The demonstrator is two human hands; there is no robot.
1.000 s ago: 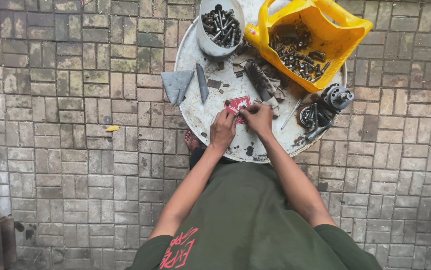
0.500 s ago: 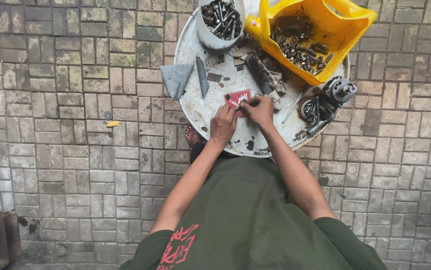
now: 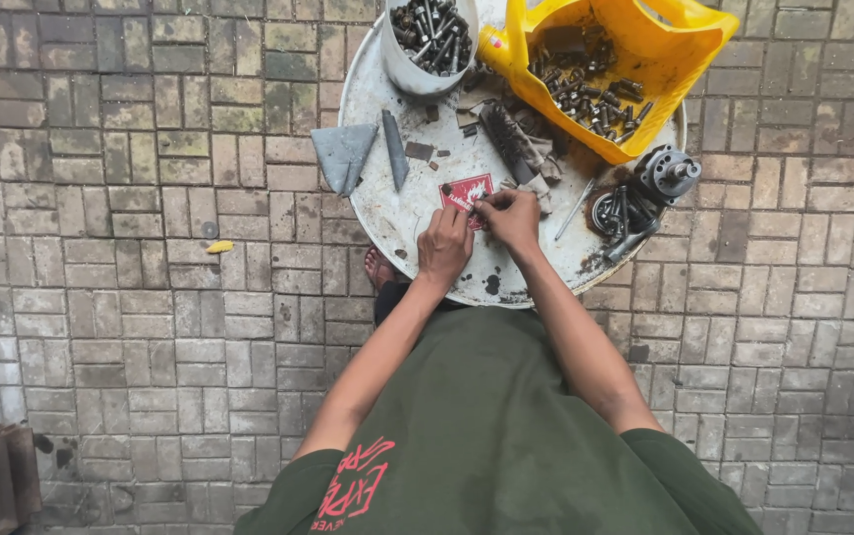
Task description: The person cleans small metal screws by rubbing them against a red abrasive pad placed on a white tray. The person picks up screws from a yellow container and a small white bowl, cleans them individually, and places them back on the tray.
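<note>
My left hand (image 3: 444, 245) and my right hand (image 3: 511, 218) meet over a round white metal top (image 3: 417, 213), fingertips together on something small that I cannot make out. Just beyond the fingers lies a red square label (image 3: 464, 190). My arms reach down from a dark green shirt. A grey wedge-shaped piece (image 3: 343, 156) and a slim grey bar (image 3: 394, 149) lie to the left of my hands.
A white bucket (image 3: 409, 67) of bolts and a cut yellow jug (image 3: 660, 109) of bolts stand at the far side. A dark engine part (image 3: 645, 193) sits at the right rim. A brick floor surrounds the top; my foot (image 3: 378, 267) shows beneath it.
Both hands stay together by the red label with only slight finger movement. The view has shifted a little.
</note>
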